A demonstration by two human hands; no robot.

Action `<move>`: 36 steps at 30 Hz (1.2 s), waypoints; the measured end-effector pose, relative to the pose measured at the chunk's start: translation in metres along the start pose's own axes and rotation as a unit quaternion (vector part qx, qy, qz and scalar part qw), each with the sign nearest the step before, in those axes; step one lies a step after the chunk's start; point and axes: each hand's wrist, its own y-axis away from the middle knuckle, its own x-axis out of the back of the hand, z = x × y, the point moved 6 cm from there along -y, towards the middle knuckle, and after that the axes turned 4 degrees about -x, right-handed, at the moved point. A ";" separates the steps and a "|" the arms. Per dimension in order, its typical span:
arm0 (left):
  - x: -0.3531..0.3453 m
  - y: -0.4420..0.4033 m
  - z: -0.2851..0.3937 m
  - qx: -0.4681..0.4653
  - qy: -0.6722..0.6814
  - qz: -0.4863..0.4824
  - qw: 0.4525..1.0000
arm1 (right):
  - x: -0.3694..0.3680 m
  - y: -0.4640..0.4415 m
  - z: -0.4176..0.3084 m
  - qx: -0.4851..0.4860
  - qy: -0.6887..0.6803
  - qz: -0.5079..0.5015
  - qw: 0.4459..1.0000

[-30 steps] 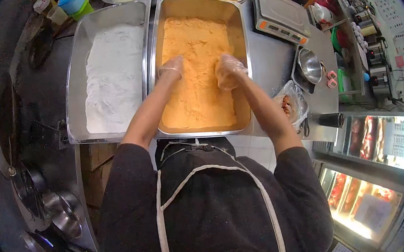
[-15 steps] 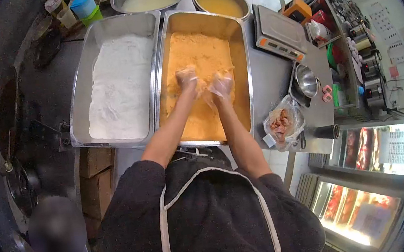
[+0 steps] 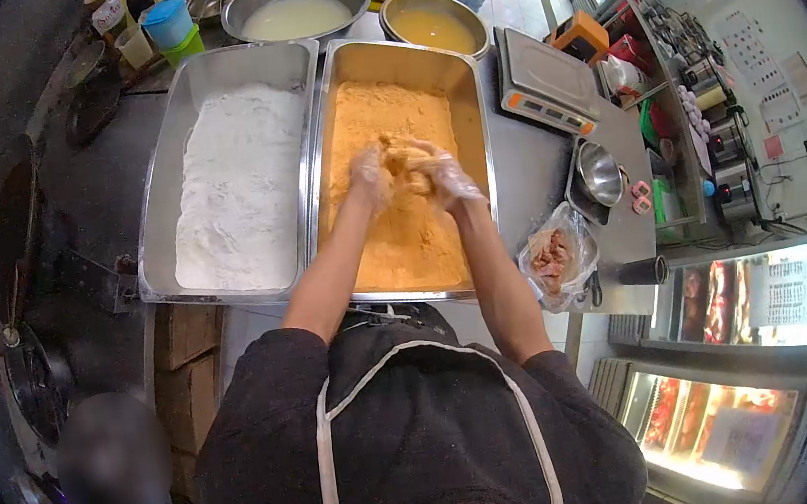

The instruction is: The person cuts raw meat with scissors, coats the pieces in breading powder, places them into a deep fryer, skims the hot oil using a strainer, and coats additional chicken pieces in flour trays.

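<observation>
While left hand (image 3: 370, 175) and right hand (image 3: 453, 181) work orange mix (image 3: 411, 249), steel tray (image 3: 400, 59) around, motion blurred — cannot tell either grip.

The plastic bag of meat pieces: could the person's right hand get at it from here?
Probably yes: the right hand is over the orange powder, and only the right wall of the metal tray seems to stand between it and the plastic bag on the counter.

Orange powder (image 3: 411, 251): even tone. White powder (image 3: 241, 196): plain. Both trays (image 3: 169, 180): silver. Liquids: one yellow (image 3: 435, 29), one cloudy white (image 3: 294, 18). Scale (image 3: 551, 73): grey, orange marks along front. Tub (image 3: 168, 23): blue, above green container (image 3: 185, 46). Shirt (image 3: 428, 450): plain charcoal. Apron trim (image 3: 327, 463): cream.
</observation>
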 end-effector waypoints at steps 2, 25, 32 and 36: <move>-0.031 0.036 0.014 0.002 -0.015 -0.016 1.000 | 0.011 0.005 -0.007 -0.022 -0.071 0.007 0.997; -0.014 0.012 -0.001 -0.006 -0.061 0.132 0.989 | 0.032 -0.001 -0.014 0.071 -0.051 -0.038 0.996; 0.004 0.027 -0.016 0.009 -0.099 -0.045 0.994 | -0.024 0.000 -0.024 0.174 0.428 -0.031 0.886; 0.006 0.021 -0.008 0.054 -0.085 -0.085 0.991 | -0.032 0.032 -0.072 -0.053 0.217 -0.021 0.975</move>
